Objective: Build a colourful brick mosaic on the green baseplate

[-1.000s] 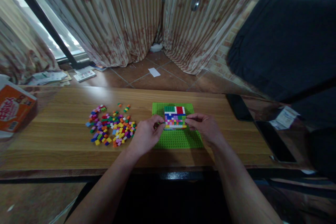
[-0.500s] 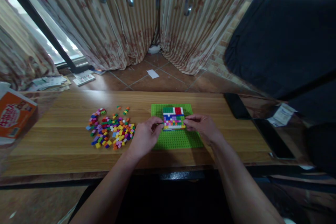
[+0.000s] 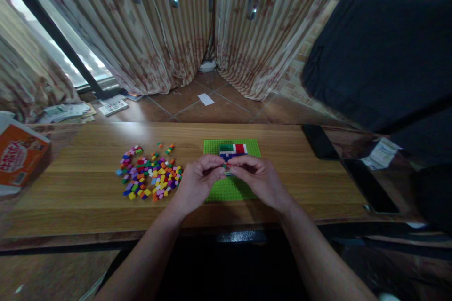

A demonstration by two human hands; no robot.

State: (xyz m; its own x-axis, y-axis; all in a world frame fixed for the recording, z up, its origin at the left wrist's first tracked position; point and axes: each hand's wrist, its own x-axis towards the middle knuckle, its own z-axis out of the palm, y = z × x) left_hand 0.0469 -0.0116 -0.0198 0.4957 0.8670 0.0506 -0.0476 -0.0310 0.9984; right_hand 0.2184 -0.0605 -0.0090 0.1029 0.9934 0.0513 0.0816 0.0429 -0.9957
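Observation:
A green studded baseplate [image 3: 233, 192] lies on the wooden table, and a multicoloured block of toy bricks [image 3: 233, 152] rests on it. Over the near part of that block, the fingertips of both hands meet. My left hand [image 3: 201, 179] pinches a tiny green toy brick [image 3: 225, 166] from the left. From the right, my right hand [image 3: 259, 179] is closed in a pinch at the same spot, with a bit of red at its fingertips; what it grips is too small to make out. The fingers hide most of the block's near rows.
A pile of loose toy bricks [image 3: 160, 174] is spread over the table [image 3: 88, 183] to the left. Two black phones [image 3: 319, 142] lie at the right end. An orange-and-white box [image 3: 21, 155] stands at the far left. Striped curtains [image 3: 176, 47] hang beyond.
Both hands have moved inward from the two sides of the brick block, and their fingertips now meet above it, covering its near rows. The baseplate has stayed in place.

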